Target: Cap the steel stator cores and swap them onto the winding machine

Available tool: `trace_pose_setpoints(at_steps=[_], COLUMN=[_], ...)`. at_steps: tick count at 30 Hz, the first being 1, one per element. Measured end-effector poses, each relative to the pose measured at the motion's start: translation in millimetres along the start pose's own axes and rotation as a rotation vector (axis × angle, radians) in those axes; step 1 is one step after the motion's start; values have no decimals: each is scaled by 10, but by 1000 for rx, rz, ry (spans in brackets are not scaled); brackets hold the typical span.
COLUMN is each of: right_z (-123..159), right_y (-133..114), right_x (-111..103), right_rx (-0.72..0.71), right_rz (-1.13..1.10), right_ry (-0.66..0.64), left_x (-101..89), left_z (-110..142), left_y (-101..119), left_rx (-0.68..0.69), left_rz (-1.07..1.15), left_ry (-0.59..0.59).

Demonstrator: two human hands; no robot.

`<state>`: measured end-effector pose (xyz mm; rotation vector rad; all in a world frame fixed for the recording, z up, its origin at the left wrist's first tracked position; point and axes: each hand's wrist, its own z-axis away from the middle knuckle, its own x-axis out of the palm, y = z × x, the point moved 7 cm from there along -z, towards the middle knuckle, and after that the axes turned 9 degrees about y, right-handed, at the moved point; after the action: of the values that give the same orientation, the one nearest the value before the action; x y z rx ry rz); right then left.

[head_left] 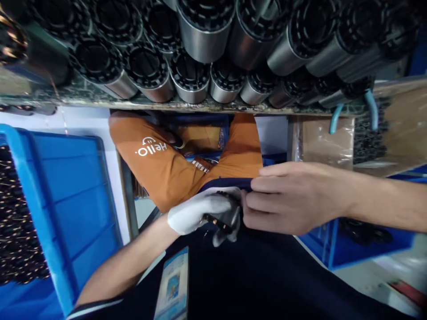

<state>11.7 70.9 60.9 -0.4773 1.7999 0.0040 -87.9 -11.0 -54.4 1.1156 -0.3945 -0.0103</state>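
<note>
A: Left hand, quick?
B: Left hand, in a white fabric glove with grey fingers. Clenched on a small black part with copper-coloured bits. Glove covers much of it, exact shape unclear.

A: Where's the part?
B: In front of the dark shirt, over the lap, below the table edge.

A: Right hand?
B: Bare right hand, in from the right, fingers curled, tips right by the glove. Tips hidden; can't tell if they're grasping anything.

A: Table?
B: Green-topped table, worn edge, crowded with silver metal cylinders with black slotted ends. Two light-blue curved handles stick out over the edge, right side.

A: Around it?
B: Left: big blue plastic bin, dark pieces with coppery glints inside. Right: blue plastic crate holding black items. Orange trousers, "Hello." printed on one leg.
</note>
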Motion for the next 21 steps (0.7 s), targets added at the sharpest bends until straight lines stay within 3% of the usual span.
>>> trace_pose_setpoints(at_steps=[1,2,4,6,8,10,11,12,14,16,18,19,21], right_z=[15,45,181,386,509,507,475,432,315,191,133,138,216], right_y=[76,200,468,594,457,225,159,150,246,344,410,455,568], right_x=[-97,-181,-229,-58,233,465,537,577,518,293,78,3,-54], right_rx=[27,145,496,876,1113,1198,1199,1175,1016,817,690,673,726], right_rz=[-20,-96,-316,-708,-1239,-1689,-1792,-1777,-1428,-984,-695,-639,-644], right_ry=[-10,-17,-64,-169,-302,-413,-413,-361,-194,-50,1,9,-14], left_x=[2,-56,-201,-223,-176,-165,-164,-181,-242,-179,-67,-78,-228], left_z=[26,55,146,253,271,239,218,196,132,53,47,51,87], left_y=[-15,21,244,516,670,750,763,753,615,313,110,88,208], left_rx=[-34,3,235,507,628,630,611,571,386,100,-61,-45,160], left_rz=[-24,-129,-476,-762,-854,-835,-821,-807,-704,-400,-148,-148,-413], left_ry=[13,102,345,493,472,448,441,455,464,254,78,93,331])
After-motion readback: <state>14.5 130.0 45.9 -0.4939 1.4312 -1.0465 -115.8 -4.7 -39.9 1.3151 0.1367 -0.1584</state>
